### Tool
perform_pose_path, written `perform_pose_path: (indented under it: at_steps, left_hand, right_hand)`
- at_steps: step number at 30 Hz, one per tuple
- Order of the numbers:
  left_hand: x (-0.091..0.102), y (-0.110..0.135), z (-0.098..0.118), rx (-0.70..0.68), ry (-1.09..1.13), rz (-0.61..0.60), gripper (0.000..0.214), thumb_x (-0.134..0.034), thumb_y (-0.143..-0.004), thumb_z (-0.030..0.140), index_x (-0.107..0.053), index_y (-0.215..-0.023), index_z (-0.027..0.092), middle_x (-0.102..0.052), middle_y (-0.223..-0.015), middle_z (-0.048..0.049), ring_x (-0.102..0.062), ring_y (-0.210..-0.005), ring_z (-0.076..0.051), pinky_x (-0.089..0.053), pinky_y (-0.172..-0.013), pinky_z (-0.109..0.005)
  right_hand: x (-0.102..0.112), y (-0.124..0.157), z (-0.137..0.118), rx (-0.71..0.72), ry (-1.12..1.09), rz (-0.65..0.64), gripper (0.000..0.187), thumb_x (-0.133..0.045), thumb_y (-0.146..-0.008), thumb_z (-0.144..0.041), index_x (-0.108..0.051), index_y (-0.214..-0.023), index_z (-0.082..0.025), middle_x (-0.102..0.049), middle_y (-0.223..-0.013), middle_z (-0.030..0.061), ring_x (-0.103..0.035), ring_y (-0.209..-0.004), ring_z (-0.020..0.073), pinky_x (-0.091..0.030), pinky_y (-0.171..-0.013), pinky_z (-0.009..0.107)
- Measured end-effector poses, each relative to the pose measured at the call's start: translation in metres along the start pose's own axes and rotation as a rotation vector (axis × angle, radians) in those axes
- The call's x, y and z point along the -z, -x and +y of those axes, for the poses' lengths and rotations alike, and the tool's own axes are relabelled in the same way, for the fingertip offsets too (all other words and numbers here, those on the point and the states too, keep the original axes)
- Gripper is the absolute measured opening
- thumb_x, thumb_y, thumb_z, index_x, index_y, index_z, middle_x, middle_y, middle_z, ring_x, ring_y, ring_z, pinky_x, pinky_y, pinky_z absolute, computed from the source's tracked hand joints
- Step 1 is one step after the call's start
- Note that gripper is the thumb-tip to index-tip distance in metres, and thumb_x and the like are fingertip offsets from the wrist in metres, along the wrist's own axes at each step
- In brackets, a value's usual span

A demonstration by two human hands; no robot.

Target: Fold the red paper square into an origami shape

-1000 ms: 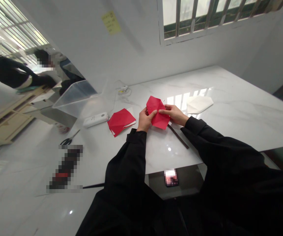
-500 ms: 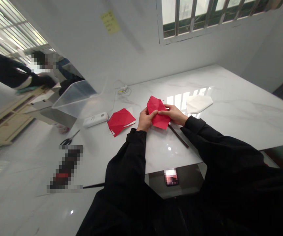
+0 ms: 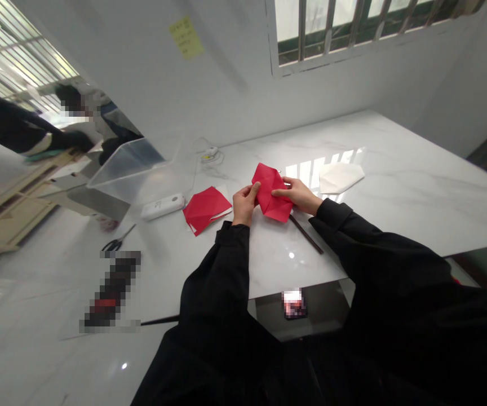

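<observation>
**Both hands pinch a folded red sheet above the marble table**

The left hand (image 3: 243,204) grips the left edge of the red folded paper (image 3: 274,198) between thumb and fingers. The right hand (image 3: 296,194) pinches its right side. The sheet is held just above the white table (image 3: 404,192), in front of the person.

A second red paper (image 3: 206,207) lies flat to the left, beside a white device (image 3: 163,206) whose marking is too small to read. A dark strip (image 3: 306,234) lies under the right wrist, and a white paper (image 3: 340,177) lies further right. A yellow note (image 3: 186,37) on the wall carries writing, but it is illegible.
</observation>
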State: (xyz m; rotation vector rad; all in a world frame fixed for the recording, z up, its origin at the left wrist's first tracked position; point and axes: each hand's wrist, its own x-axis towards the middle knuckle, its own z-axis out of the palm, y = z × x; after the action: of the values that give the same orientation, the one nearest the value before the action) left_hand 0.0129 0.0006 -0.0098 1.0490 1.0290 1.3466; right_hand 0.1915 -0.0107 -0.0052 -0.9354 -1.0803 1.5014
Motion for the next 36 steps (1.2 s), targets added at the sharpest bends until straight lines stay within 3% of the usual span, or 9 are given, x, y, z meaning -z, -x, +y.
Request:
perform_pose_path:
  at_steps: [12, 20, 28, 36]
  left_hand:
    - [0.0019, -0.0015, 0.0008, -0.041, -0.092, 0.077, 0.059, -0.089, -0.057, 0.066, -0.067, -0.076, 0.015, -0.065, -0.067, 0.0004, -0.061, -0.056, -0.010, -0.052, -0.054, -0.023]
    - [0.0007, 0.0010, 0.0042, 0.000, -0.079, -0.005, 0.056, -0.089, -0.059, 0.064, -0.066, -0.077, 0.016, -0.068, -0.074, -0.0012, -0.061, -0.058, -0.009, -0.048, -0.053, -0.020]
    - [0.0022, 0.0001, 0.0027, -0.074, -0.135, 0.016, 0.051, -0.089, -0.062, 0.060, -0.063, -0.070, 0.016, -0.060, -0.058, 0.0019, -0.054, -0.052, -0.008, -0.045, -0.052, -0.020]
    - [-0.0031, 0.0054, 0.0066, 0.036, -0.094, -0.097, 0.055, -0.092, -0.058, 0.056, -0.064, -0.086, 0.018, -0.066, -0.068, 0.0017, -0.058, -0.056, -0.008, -0.048, -0.056, -0.021]
  right_hand:
    - [-0.0008, -0.0013, 0.0006, 0.057, 0.079, 0.009, 0.032, -0.078, -0.075, -0.013, -0.066, -0.105, -0.016, -0.077, -0.086, 0.0047, -0.073, -0.073, 0.0196, -0.063, -0.075, 0.037]
    - [0.0017, -0.0033, -0.0018, 0.070, 0.068, 0.076, 0.031, -0.077, -0.075, -0.015, -0.065, -0.103, -0.017, -0.077, -0.091, 0.0058, -0.073, -0.079, 0.0206, -0.063, -0.082, 0.040]
    - [-0.0004, -0.0003, -0.0055, 0.059, 0.035, 0.081, 0.034, -0.079, -0.072, -0.015, -0.065, -0.103, -0.017, -0.076, -0.088, 0.0041, -0.070, -0.072, 0.0177, -0.063, -0.074, 0.034]
    - [0.0047, -0.0038, -0.0055, 0.090, 0.010, 0.117, 0.032, -0.079, -0.072, -0.017, -0.066, -0.102, -0.018, -0.077, -0.091, 0.0049, -0.072, -0.076, 0.0192, -0.062, -0.072, 0.032]
